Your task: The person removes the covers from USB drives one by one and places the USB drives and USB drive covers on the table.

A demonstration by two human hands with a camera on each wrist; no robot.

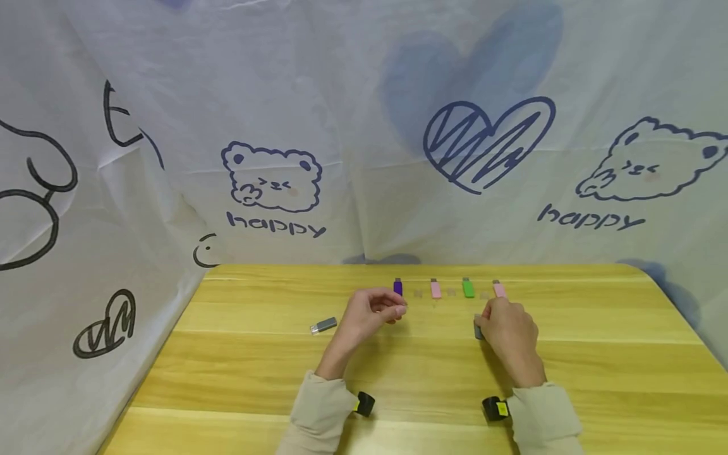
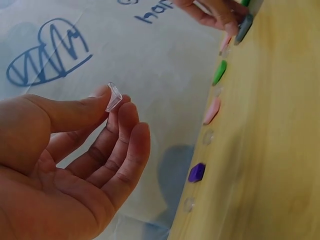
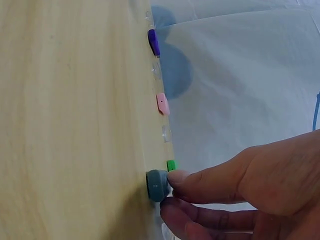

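Note:
My left hand (image 1: 368, 315) pinches a small clear plastic cap (image 2: 114, 97) between thumb and forefinger, the other fingers loosely bent. The cap is above the table near the purple USB stick (image 1: 397, 289). With thumb and fingertips, my right hand (image 1: 514, 332) grips a grey USB stick (image 3: 158, 186) close over the table, in front of the row's right end. That row holds the purple stick, a pink USB stick (image 1: 435, 289), a green USB stick (image 1: 468, 289) and a second pink stick (image 1: 499, 289), partly hidden behind the right hand.
Several clear caps (image 1: 418, 293) lie between the sticks of the row, near the table's back edge. Another grey USB stick (image 1: 325, 325) lies left of my left hand, its pale end pointing left. A printed white cloth (image 1: 364, 126) hangs behind the wooden table (image 1: 239, 379).

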